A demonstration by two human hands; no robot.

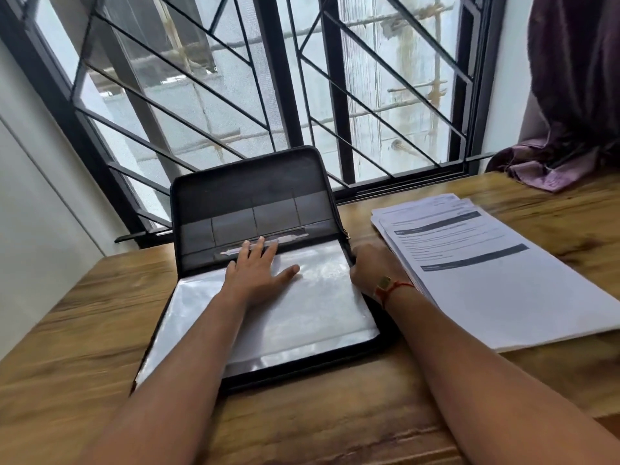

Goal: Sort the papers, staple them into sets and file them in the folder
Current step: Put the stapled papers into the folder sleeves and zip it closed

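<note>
Two hands rest on your black, zip-edged folder (248, 196), which lies open on the grainy wooden worktop (84, 330) with its lid standing upright. Your left hand (256, 273) lies flat, fingers spread, on the glossy clear plastic sleeves (318, 307) near the spine. Your right hand (372, 266) curls round the folder's right edge. Just right of it sits a loosely fanned stack of printed white papers (486, 280).

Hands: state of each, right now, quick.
Left hand: open, fingers spread flat, pressing on the clear sleeves in the folder.
Right hand: closed, fingers curled round the folder's right edge.
</note>
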